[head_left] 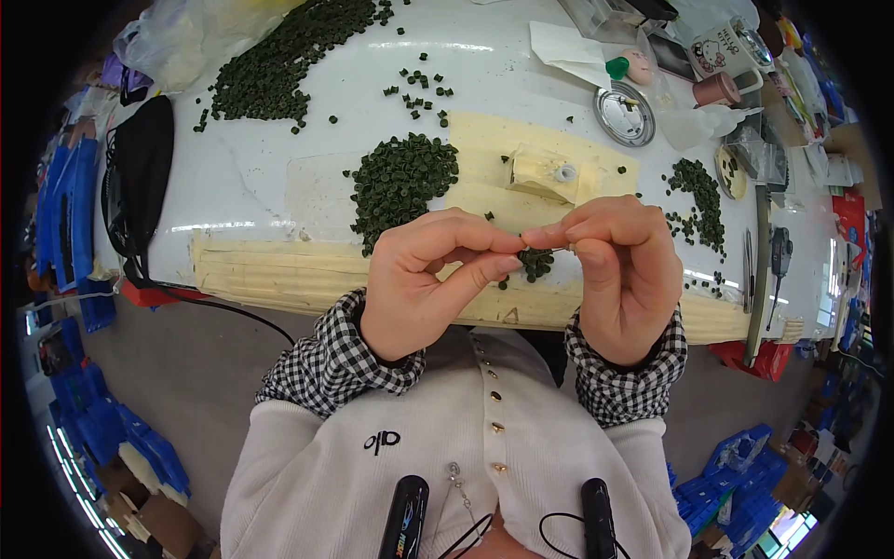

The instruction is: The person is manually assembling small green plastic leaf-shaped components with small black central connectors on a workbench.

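My left hand [428,275] and my right hand [629,265] meet fingertip to fingertip above the near edge of the table. Both are closed in a pinch. Between the fingertips shows a thin, pale sliver [562,249], too small to name, and I cannot tell which hand grips it. Just beneath the fingers lies a little cluster of small dark green pieces [535,266]. A larger heap of the same pieces [402,182] sits beyond my left hand. Past my right hand's fingertips stands a small cream block with a round metal fitting [545,174].
More green pieces form a big pile [289,70] at the far left and a small one [700,200] at right. A round metal lid [624,114], a mug [722,51] and a thread spool [717,89] stand far right. Tweezers [748,270] and a black cloth item [140,177] flank the table.
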### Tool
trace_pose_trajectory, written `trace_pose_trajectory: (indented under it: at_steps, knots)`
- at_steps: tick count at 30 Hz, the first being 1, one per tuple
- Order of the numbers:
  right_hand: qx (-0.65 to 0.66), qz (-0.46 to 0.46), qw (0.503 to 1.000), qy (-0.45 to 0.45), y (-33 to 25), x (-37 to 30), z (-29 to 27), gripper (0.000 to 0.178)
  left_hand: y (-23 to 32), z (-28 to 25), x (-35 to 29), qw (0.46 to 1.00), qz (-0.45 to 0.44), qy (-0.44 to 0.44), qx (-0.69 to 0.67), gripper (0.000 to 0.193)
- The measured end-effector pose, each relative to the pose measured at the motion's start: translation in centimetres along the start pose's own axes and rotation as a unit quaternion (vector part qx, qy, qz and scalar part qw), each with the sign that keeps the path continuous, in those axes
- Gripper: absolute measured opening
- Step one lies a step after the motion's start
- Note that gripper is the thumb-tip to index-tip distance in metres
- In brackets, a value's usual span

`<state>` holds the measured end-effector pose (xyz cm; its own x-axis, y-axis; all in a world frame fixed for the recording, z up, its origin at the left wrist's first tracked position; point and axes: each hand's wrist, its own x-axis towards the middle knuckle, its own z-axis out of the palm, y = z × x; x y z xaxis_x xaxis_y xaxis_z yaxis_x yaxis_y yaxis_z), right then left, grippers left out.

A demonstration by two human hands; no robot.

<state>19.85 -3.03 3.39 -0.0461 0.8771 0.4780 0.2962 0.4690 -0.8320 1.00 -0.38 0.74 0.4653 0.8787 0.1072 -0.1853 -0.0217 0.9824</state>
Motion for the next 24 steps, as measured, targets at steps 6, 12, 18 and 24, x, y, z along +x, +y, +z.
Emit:
trace_pose_trajectory:
  at_steps: [6,12,18,24]
  knots:
    - [-0.008,0.021,1.000,-0.019,-0.6,0.1,-0.3,0.016,0.0,0.0,0.0,1.000,-0.001,0.001,-0.001,0.014]
    - [-0.030,-0.038,0.999,-0.020,-0.1,0.6,-0.2,0.009,-0.2,-0.1,0.1,1.000,0.007,-0.005,0.012,0.014]
    - [-0.090,-0.072,0.992,-0.058,-0.9,1.5,-0.5,0.010,-0.2,-0.1,0.1,1.000,0.010,-0.009,0.011,0.012]
    - [-0.090,-0.072,0.991,-0.060,-0.8,1.6,-0.6,0.009,-0.2,-0.3,0.0,1.000,-0.005,-0.012,-0.017,0.015]
